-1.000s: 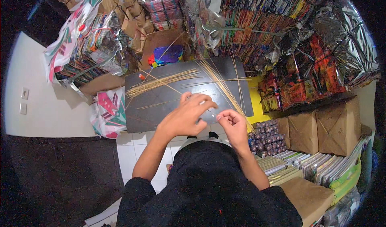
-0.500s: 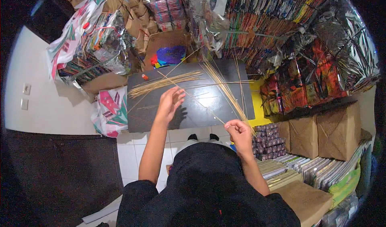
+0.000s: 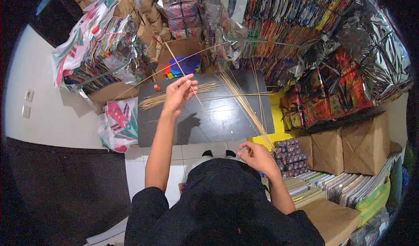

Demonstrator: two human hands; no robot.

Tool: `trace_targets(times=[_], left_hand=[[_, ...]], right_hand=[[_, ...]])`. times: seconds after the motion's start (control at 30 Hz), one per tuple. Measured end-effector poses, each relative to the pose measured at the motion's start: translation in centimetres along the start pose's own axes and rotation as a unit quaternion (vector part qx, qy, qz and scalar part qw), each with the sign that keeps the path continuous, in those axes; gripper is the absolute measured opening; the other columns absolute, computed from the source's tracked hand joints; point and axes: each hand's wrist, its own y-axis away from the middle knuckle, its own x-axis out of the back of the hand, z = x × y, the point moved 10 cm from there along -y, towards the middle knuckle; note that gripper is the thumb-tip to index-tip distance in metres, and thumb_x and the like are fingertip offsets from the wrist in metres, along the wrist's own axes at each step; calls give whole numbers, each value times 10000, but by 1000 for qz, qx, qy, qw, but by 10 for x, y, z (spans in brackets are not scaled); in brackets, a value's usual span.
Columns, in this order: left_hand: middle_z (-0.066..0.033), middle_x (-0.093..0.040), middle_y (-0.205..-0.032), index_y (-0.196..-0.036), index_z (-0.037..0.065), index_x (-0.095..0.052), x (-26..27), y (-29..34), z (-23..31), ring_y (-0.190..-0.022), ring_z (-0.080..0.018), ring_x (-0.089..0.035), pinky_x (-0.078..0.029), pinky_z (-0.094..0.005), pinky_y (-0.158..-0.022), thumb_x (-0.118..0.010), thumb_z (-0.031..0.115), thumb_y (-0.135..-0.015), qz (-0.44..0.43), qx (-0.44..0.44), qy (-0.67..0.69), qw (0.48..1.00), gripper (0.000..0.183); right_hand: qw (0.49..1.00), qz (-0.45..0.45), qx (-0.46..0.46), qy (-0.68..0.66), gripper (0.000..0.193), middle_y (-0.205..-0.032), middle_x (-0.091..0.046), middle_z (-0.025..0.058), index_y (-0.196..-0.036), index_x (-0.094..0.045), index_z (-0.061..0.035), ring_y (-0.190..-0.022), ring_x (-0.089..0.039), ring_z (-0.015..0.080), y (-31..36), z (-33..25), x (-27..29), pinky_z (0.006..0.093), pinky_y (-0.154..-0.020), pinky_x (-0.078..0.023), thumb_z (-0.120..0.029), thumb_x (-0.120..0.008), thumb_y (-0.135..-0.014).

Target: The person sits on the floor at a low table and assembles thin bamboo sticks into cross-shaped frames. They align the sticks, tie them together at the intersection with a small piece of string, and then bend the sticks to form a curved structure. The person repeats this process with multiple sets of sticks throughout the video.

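Note:
My left hand (image 3: 178, 97) is raised over the dark table (image 3: 168, 134), its fingers pinching a slim bamboo stick (image 3: 173, 53) that slants up and away. A longer, bowed thin stick (image 3: 148, 77) crosses this one beyond my fingers and rises with it. Low at the table's near right corner, my right hand (image 3: 258, 159) has its thumb and forefinger curled together; anything between them is too fine to make out. Beneath my left hand lies a pile of bamboo sticks (image 3: 152, 102). A second bundle of sticks (image 3: 246, 104) runs slantwise near my right hand.
A small orange-red spool (image 3: 157, 87) stands at the table's far left. Tall stacks of wrapped goods (image 3: 279, 49) crowd the far side. Brown paper parcels (image 3: 364, 143) and small dark packs (image 3: 290, 156) are at the right. A patterned plastic bag (image 3: 120, 124) hangs by the left edge.
My left hand has lifted the crossed sticks up off the table. My right hand has moved slightly down, and the fine strand seen at its fingertips no longer shows.

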Motion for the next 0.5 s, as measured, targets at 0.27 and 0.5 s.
trace_targets(times=[0.27,0.5], left_hand=[[-73,-715,-1057,-1339,30,-586,-39,12,7,-875,-121,-687,-569,-273,-785,-617,198,-992,-91,-15,-86,992,386],[-71,-717,-1022,-1319,24,-605,-77,28,6,-852,-112,-677,-574,-272,-784,-624,191,-989,-163,-18,-86,983,370]], right_hand=[[974,-61,119,185,193,-847,-684,181,-905,-658,-39,-836,-663,392,-14,-54,21,484,-740,-523,-229,-632,-880],[928,-33,257,268,153,-850,-647,148,-868,-630,-51,-811,-658,365,-28,-116,29,484,-704,-527,-202,-616,-885]])
